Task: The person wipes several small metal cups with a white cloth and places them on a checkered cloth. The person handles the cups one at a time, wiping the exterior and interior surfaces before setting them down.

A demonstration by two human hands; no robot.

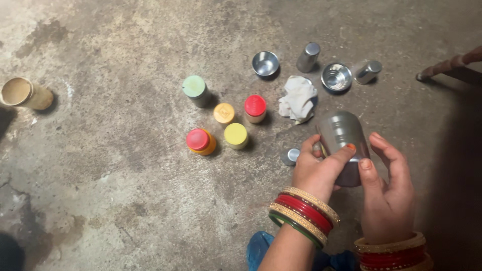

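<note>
Both hands hold one steel tumbler point(343, 145) above the concrete floor point(110, 165), near its lower right part in the head view. The left hand point(315, 173) wraps the tumbler from the left, its fingers point(341, 155) curled tight across the front, an orange-painted nail on the metal. The right hand point(386, 193) meets it from the right: the thumb presses the tumbler's side, while the other fingers point(389, 150) stand half open, spread loosely behind the rim rather than clamped. Both wrists wear stacks of red, gold and green bangles point(304, 213).

Just left of the left hand a small steel lid point(290, 156) lies on the floor. Beyond the tumbler sits a crumpled white cloth point(298, 99). Further toward the far edge stand a steel bowl point(265, 63), a steel cup point(308, 56), a second steel bowl point(336, 76) and another steel cup lying tilted point(367, 71).

To the left of the cloth is a cluster of small jars: one with a pale green lid point(195, 88), one with an orange lid point(224, 113), one with a red lid point(255, 108), one with a yellow lid point(235, 135) and a second red-lidded one point(201, 141). Well apart, at the floor's left edge, a tan container point(25, 93) lies on its side
</note>
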